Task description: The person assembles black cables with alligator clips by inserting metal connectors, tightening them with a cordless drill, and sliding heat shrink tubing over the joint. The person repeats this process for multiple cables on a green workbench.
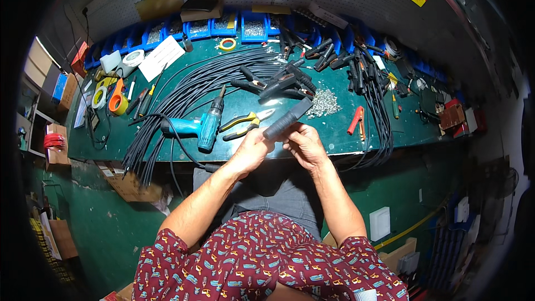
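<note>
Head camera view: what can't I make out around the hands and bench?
All in the head view:
Left hand: fingertips, hidden by hand and black handle.
Right hand: whether it pinches anything, hidden by its fingers.
Small metal pieces: exact shape, too small.
Brown carton: upper part, hidden by the bench.

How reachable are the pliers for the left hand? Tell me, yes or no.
Probably yes: the pliers lie uncovered just beyond the left hand, though it seems to be holding a black handle.
</note>
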`<state>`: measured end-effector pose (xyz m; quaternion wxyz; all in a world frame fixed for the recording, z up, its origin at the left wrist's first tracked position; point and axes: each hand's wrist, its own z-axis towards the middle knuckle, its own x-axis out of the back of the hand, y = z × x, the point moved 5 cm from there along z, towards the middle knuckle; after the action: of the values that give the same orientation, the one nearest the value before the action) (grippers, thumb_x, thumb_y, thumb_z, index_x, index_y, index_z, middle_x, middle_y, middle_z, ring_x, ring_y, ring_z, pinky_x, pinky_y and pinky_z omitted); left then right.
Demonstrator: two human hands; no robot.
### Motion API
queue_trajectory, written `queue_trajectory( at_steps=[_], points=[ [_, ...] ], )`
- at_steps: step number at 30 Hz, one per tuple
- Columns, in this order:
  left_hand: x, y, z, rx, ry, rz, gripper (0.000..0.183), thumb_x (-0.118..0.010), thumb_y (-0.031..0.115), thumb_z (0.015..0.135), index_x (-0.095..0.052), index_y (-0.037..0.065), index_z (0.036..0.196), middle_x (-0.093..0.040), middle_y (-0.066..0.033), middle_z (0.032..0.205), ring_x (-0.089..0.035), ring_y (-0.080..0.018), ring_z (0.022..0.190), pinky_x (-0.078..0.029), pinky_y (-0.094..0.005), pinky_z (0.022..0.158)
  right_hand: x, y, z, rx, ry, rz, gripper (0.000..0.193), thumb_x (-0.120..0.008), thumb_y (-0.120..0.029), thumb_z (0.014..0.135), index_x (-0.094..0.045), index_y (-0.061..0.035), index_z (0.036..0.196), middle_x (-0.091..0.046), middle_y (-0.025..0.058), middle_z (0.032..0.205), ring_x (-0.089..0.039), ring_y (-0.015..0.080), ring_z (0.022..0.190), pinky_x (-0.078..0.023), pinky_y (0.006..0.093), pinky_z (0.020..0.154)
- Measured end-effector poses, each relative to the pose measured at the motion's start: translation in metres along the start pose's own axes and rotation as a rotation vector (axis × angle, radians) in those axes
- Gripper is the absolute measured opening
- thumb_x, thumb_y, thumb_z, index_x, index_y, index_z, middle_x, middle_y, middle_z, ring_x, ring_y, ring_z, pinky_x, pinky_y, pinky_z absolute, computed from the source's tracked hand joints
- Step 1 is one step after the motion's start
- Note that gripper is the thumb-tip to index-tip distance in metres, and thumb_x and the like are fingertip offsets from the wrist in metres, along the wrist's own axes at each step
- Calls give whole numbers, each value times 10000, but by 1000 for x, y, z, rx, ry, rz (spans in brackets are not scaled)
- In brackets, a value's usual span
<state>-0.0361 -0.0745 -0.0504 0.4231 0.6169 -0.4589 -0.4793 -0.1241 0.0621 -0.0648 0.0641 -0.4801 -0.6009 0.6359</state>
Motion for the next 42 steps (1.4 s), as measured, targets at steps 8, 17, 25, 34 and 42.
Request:
queue_trajectory(
  at_steps=[8,17,25,34,42],
  points=[
    [-1,8,-2,33,-53,-2,271,-609,323,1051,-667,76,1145,-459,102,761,-345,-10,618,-268,-214,535,3,-3,0,32,-28,-47,190,-705,-117,954,-666,26,1073,-732,129,988,-698,173,822,-561,264,699],
    [-5,21,-5,-10,-71,23,277,-608,329,1053,-661,72,1140,-457,94,748,-342,-14,591,-255,-206,505,-1,-8,-3,115,-22,-138,228,-738,-164,938,-687,32,1042,-730,122,951,-684,167,809,-550,279,712],
    [-4,22,-4,46,-82,29,269,-608,363,1048,-643,99,1077,-439,96,705,-340,-14,579,-255,-213,496,-4,-7,-4,106,1,-116,203,-727,-171,947,-698,17,1017,-733,100,931,-677,151,787,-548,287,721],
    [-9,24,-3,-25,-80,79,247,-588,320,1056,-663,88,1102,-463,97,731,-356,-16,607,-281,-220,523,-24,-30,-17,56,80,-149,241,-654,-207,979,-698,25,1025,-728,97,903,-701,162,796,-599,308,706],
    [0,4,0,-88,-54,198,321,-526,276,1073,-674,78,1277,-559,57,898,-385,-28,675,-338,-222,589,-14,-33,-12,78,175,-407,267,-657,-214,970,-730,41,995,-743,89,902,-692,138,756,-594,290,697]
  ],
)
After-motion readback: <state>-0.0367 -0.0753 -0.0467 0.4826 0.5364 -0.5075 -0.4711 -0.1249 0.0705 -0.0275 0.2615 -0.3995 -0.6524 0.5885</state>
